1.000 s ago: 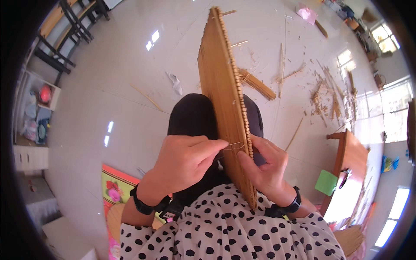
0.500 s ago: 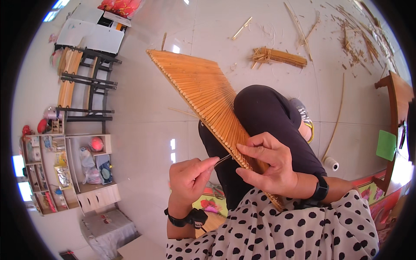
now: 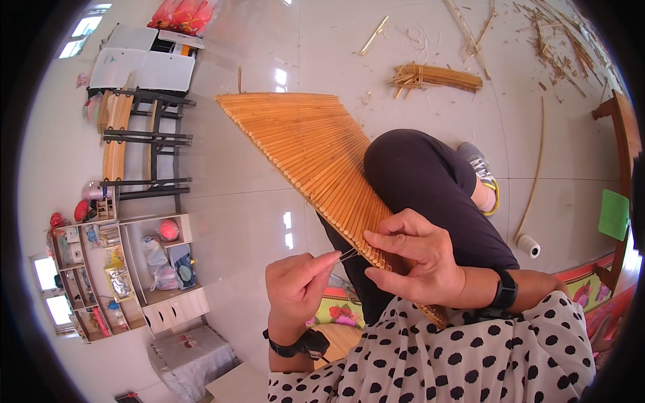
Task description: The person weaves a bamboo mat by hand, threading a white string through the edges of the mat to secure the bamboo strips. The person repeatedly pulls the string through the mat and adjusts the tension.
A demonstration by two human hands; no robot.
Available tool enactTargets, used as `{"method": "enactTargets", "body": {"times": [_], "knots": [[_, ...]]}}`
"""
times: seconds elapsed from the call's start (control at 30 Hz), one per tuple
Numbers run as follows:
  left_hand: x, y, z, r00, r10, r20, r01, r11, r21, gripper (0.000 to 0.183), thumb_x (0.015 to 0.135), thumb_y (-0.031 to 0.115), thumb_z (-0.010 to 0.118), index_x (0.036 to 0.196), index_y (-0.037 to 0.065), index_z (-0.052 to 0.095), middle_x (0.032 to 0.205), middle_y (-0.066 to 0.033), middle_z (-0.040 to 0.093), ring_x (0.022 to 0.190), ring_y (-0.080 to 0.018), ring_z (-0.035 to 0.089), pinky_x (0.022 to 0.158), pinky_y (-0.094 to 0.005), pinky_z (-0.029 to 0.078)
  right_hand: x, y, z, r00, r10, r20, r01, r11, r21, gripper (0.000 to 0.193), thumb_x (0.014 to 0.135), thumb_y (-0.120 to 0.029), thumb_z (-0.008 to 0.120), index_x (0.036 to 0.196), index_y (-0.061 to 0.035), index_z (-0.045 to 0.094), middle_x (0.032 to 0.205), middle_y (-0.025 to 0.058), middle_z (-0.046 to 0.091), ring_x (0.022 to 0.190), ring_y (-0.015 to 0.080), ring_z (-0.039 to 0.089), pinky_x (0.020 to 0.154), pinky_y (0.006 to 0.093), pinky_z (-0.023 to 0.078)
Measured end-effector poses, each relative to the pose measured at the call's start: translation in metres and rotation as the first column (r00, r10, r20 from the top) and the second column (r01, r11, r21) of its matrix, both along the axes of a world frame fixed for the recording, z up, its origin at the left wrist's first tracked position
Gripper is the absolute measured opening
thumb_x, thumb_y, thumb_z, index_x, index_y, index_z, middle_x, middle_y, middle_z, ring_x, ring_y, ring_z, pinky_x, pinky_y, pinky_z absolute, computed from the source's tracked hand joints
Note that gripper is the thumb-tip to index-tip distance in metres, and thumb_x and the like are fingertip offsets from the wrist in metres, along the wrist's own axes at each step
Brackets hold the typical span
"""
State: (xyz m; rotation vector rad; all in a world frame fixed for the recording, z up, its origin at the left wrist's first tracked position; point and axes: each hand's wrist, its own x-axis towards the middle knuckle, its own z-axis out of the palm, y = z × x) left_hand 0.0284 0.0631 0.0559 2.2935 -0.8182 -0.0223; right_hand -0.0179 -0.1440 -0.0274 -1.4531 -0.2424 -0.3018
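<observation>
A stiff mat of thin, golden-brown reed stalks point(image 3: 302, 144), laid side by side, slants across my lap with its cut ends along the left edge. My right hand point(image 3: 420, 258) grips the mat near its lower end, with fingertips at that edge. Left of the edge, my left hand point(image 3: 302, 282) pinches a thin, dark, wire-like strand point(image 3: 348, 254) between thumb and forefinger. The strand reaches the stalk ends; whether it is a needle, wire or thread I cannot tell. My right palm hides the mat's lower part.
Bundled stalk offcuts point(image 3: 440, 76) lie on the tiled floor ahead, with loose stalks point(image 3: 564, 47) scattered farther right. A white spool point(image 3: 529, 246) sits right of my knee near a long thin stalk point(image 3: 539, 161). Shelves point(image 3: 127, 269) and folded black-legged furniture point(image 3: 151, 138) stand at the left.
The whole view has shifted slightly, so the room appears displaced. Both hands keep their grips. Left fingertips are a little closer to the mat's edge, with less strand showing between.
</observation>
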Motion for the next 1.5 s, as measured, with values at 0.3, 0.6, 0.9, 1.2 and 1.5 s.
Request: {"method": "enactTargets", "body": {"times": [0.3, 0.6, 0.9, 1.2, 1.5], "knots": [[0.000, -0.006, 0.000, 0.999, -0.001, -0.032, 0.001, 1.000, -0.003, 0.024, 0.080, -0.012, 0.068, 0.098, 0.001, 0.073, 0.057, -0.0044, 0.049, 0.048, -0.0136, 0.045, 0.047, -0.0272, 0.032, -0.001, 0.000, 0.002, 1.000, -0.017, 0.010, 0.017, 1.000, 0.000, 0.046, 0.071, -0.007, 0.085, 0.114, 0.0034, 0.072, 0.101, 0.0131, 0.064, 0.088, 0.0233, 0.061, 0.076, 0.0307, 0.052], [-0.009, -0.023, 0.000, 0.983, 0.147, -0.112, -0.150, 0.989, -0.018, 0.012, 0.086, -0.006, 0.070, 0.096, 0.000, 0.070, 0.065, -0.0051, 0.061, 0.053, -0.0106, 0.053, 0.051, -0.0235, 0.042, -0.002, 0.000, -0.001, 1.000, 0.005, 0.030, -0.005, 1.000, -0.016, 0.050, 0.073, -0.005, 0.084, 0.120, 0.0022, 0.070, 0.105, 0.0116, 0.062, 0.091, 0.0200, 0.060, 0.078, 0.0284, 0.050], [-0.018, -0.038, 0.002, 0.930, 0.280, -0.239, -0.286, 0.958, 0.011, 0.009, 0.091, -0.002, 0.067, 0.098, -0.001, 0.061, 0.068, -0.0059, 0.064, 0.057, -0.0093, 0.058, 0.054, -0.0235, 0.047, -0.003, -0.002, 0.003, 1.000, 0.000, -0.016, 0.000, 1.000, -0.003, 0.050, 0.071, -0.005, 0.084, 0.119, 0.0025, 0.071, 0.105, 0.0121, 0.062, 0.095, 0.0217, 0.060, 0.081, 0.0298, 0.050], [-0.020, -0.038, 0.006, 0.945, 0.227, -0.235, -0.231, 0.973, 0.010, 0.011, 0.095, -0.003, 0.057, 0.101, 0.001, 0.049, 0.072, -0.0084, 0.065, 0.061, -0.0166, 0.066, 0.058, -0.0272, 0.052, -0.001, -0.006, 0.003, 0.999, -0.023, 0.043, 0.027, 0.996, -0.086, 0.049, 0.070, -0.005, 0.083, 0.117, 0.0028, 0.071, 0.104, 0.0124, 0.064, 0.099, 0.0256, 0.058, 0.086, 0.0343, 0.048], [-0.017, -0.047, 0.000, 0.945, 0.205, -0.253, -0.223, 0.974, -0.042, 0.013, 0.097, -0.004, 0.055, 0.099, 0.002, 0.044, 0.076, -0.0108, 0.065, 0.067, -0.0183, 0.070, 0.059, -0.0282, 0.054, -0.002, -0.006, 0.004, 0.996, -0.020, 0.087, 0.029, 0.995, -0.096, 0.044, 0.075, -0.008, 0.079, 0.116, 0.0051, 0.069, 0.105, 0.0154, 0.064, 0.098, 0.0284, 0.060, 0.085, 0.0355, 0.051]]}}
